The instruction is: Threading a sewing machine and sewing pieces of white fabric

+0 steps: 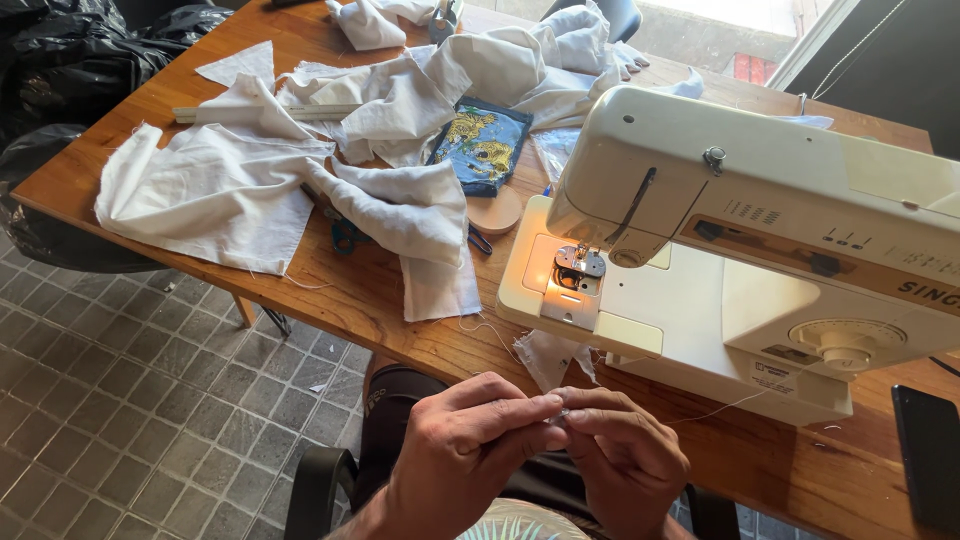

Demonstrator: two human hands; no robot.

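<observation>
We saw both hands pinched together at the fingertips over a thin white thread [720, 407], the left hand [462, 445] and right hand [625, 455] touching just below the table [330, 290] edge. What sat between the fingertips was too small to tell. The thread ran up and rightward toward the cream sewing machine [760, 250], whose long body lay across the table. A small white label [770, 377] sat low on its front. White cloth pieces [230, 185] and a blue patterned pouch [480, 145] lay behind, a dark phone [930, 455] at right.
</observation>
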